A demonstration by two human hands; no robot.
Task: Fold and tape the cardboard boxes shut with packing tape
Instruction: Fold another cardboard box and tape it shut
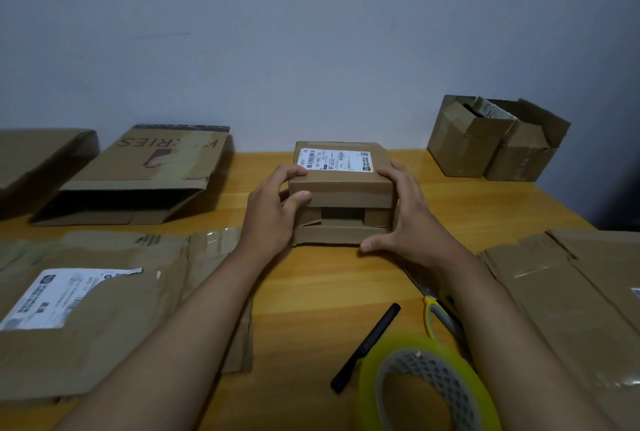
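Far left, against the wall: a flattened box (41, 157), cut off by the frame edge. Just beside it, a larger flattened carton (145, 178) with red lettering, its near end gaping open. Nearer the camera on the left, a flat torn carton (114, 313) with a white shipping label (65, 295) on the wooden table (311, 292). At centre, the left hand (273, 212), fingers curled over the top left edge of a small cardboard box (343, 195), thumb pressed on its front face. Small box standing mid-table near the wall, white label on its lid, front flaps only partly tucked, a dark gap showing between them. On the box's right side, the right hand (405, 219), fingers wrapped over the top right edge, thumb stretched low along the bottom front flap. Below, a black marker (367, 347) lying slantwise, a roll of clear packing tape (426, 385) at the near edge, yellow-handled scissors (436, 313) partly under the right forearm. Far right: two open boxes (495, 140) touching by the wall, and more flattened cardboard (571, 299) in the foreground.
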